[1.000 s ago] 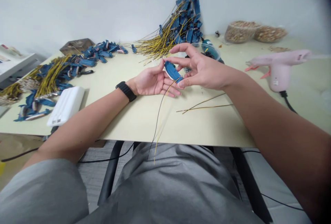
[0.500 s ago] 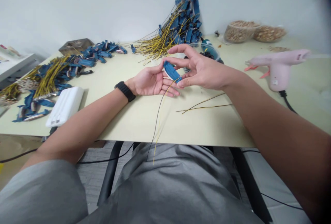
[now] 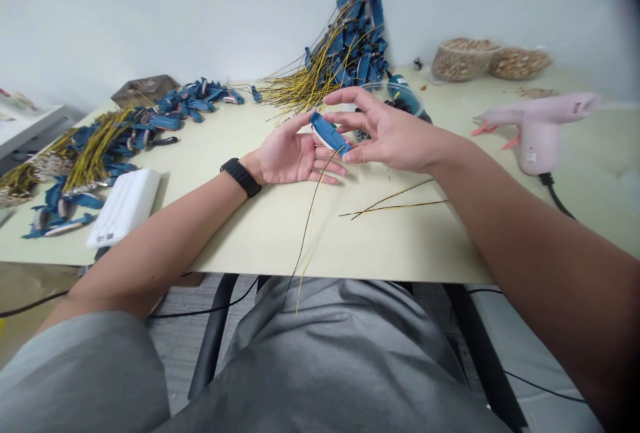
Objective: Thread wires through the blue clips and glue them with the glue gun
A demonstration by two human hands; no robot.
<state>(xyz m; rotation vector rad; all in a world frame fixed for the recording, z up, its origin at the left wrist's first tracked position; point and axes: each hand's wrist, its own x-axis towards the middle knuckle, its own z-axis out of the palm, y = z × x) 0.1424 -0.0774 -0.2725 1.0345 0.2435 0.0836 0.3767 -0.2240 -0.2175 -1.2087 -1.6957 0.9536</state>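
Palm-up left hand (image 3: 295,156), thumb tip and curled fingers pinching the upper end of a slim blue plastic connector with a white underside (image 3: 327,133), and thumb of the right hand (image 3: 395,133) pressed against or just beside the connector's lower end, exact contact too small to tell. Right-hand fingers spread wide and arched over the connector, with no way to tell whether that hand is pinching. Connector tilted in the air between both hands, above the table. Thin black and yellow wires (image 3: 309,229) trailing from it, down across the tabletop and past the near edge. Black band (image 3: 241,177) around the left wrist. Two loose yellow-and-black wires (image 3: 395,205) just beyond the right hand's heel on the cream tabletop (image 3: 260,236). Farther out, a tall heap of blue connectors with yellow wires (image 3: 350,46) against the white wall, and a long spread of similar bundles (image 3: 95,153) along the table's left side. Ribbed white rectangular block (image 3: 124,207) near the left forearm. Clear bowl with dark bits (image 3: 395,98) behind the right hand. Pink hot-glue gun (image 3: 540,133) with a black cord (image 3: 555,196) at right, and two clear tubs of tan granules (image 3: 465,59) by the wall.
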